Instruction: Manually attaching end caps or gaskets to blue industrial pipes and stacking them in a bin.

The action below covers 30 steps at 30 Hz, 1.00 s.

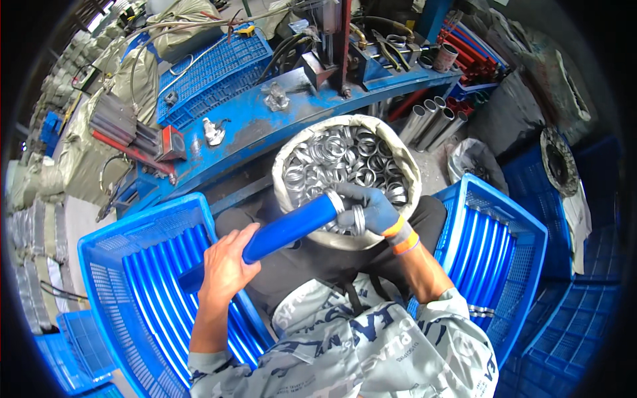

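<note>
My bare left hand (227,262) is wrapped round a blue tube (288,229), which slants up to the right over my lap. At the tube's upper end sits a silver metal ring (336,201). My right hand (373,209), in a grey-blue work glove with an orange cuff, is closed by that end. Several more metal rings (359,219) are gripped in its fingers. Just beyond both hands stands a round, cream-coloured sack (281,174) filled with loose metal rings (332,149). The tube's lower end passes behind my left hand toward the left crate.
Blue tubes fill a blue crate (99,265) on my left and another blue crate (524,219) on my right. A blue workbench (245,126) with clamps crosses behind the sack. Bare metal pipes (431,126) stand at its right. Red tubes (464,56) are stacked farther back.
</note>
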Available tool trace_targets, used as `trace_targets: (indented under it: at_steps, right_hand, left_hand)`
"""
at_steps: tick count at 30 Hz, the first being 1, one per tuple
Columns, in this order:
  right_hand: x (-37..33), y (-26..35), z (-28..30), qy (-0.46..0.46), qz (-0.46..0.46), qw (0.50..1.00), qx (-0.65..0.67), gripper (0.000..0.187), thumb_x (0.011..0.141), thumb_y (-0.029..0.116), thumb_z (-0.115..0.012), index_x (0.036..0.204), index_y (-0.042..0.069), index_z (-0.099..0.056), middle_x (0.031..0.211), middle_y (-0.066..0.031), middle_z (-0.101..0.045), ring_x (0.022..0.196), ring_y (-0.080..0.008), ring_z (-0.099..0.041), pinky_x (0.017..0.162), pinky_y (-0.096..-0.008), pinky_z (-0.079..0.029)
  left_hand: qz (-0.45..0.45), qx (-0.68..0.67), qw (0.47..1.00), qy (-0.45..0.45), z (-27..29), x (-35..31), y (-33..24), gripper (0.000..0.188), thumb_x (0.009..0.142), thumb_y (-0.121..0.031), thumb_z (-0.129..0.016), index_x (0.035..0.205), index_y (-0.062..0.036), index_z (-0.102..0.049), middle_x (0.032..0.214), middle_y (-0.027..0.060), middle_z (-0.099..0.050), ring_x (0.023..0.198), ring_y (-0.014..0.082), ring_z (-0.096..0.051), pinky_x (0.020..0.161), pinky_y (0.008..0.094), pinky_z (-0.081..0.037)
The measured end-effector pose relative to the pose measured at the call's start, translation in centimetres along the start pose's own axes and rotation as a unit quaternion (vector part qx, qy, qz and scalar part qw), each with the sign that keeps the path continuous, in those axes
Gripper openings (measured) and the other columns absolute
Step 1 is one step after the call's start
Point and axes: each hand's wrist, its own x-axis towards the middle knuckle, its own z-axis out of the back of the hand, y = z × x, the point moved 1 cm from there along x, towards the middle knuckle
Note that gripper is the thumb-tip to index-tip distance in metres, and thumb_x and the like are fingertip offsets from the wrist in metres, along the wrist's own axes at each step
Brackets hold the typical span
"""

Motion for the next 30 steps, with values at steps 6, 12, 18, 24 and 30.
trace_targets:
  at_steps: [6, 12, 18, 24, 30]
  right_hand:
    - [0.4, -2.1, 1.0, -0.209, -0.081, 0.973, -0.057, 0.029, 0.11, 0.027, -0.078, 0.124, 0.001, -0.082, 0.103, -0.0018, -0.081, 0.088, -0.0069, -0.073, 0.074, -0.0238, -0.057]
    - [-1.8, -5.4, 0.9, -0.088, 0.004, 0.97, 0.229, 0.047, 0.109, 0.042, -0.078, 0.134, 0.003, -0.077, 0.127, -0.0052, -0.079, 0.117, -0.0183, -0.077, 0.099, -0.0383, -0.064]
    - [-2.1, -2.7, -2.0, -0.102, 0.034, 0.986, 0.128, 0.033, 0.105, 0.014, -0.078, 0.136, 0.002, -0.074, 0.131, -0.0057, -0.076, 0.116, -0.0128, -0.073, 0.105, -0.0305, -0.06]
    - [-2.0, -0.9, -3.2, -0.115, 0.085, 0.986, 0.089, 0.068, 0.098, 0.001, -0.082, 0.161, -0.001, -0.058, 0.131, -0.0061, -0.075, 0.116, -0.0125, -0.073, 0.101, -0.0315, -0.061]
    - [-1.5, 0.6, -2.4, -0.104, 0.038, 0.993, -0.031, 0.071, 0.1, 0.008, -0.083, 0.162, -0.011, -0.054, 0.131, -0.0104, -0.077, 0.116, -0.0149, -0.073, 0.102, -0.0313, -0.06]
  left_hand:
    - [0.118, -0.509, 0.832, -0.185, -2.4, -1.7, 3.0, 0.075, 0.089, -0.021, -0.09, 0.154, 0.003, -0.061, 0.122, 0.0119, -0.076, 0.111, 0.0234, -0.074, 0.102, 0.0401, -0.058]
    - [0.086, -0.776, 0.57, -0.254, -6.6, -1.5, 1.4, 0.059, 0.108, -0.036, -0.078, 0.157, -0.0077, -0.061, 0.152, 0.02, -0.069, 0.139, 0.0355, -0.069, 0.116, 0.0551, -0.057]
    - [0.12, -0.795, 0.534, -0.262, -8.5, -1.1, -0.9, 0.06, 0.111, -0.042, -0.075, 0.154, -0.0028, -0.061, 0.153, 0.0208, -0.069, 0.143, 0.0355, -0.067, 0.118, 0.0522, -0.057]
    - [0.108, -0.782, 0.554, -0.263, -8.7, -1.0, -0.5, 0.057, 0.111, -0.041, -0.074, 0.151, -0.0014, -0.063, 0.15, 0.0206, -0.071, 0.139, 0.0348, -0.07, 0.117, 0.0512, -0.059]
    - [0.127, -0.754, 0.589, -0.261, -9.4, 0.0, 0.2, 0.055, 0.111, -0.04, -0.073, 0.149, -0.0015, -0.064, 0.145, 0.0184, -0.073, 0.135, 0.0331, -0.072, 0.114, 0.0508, -0.061]
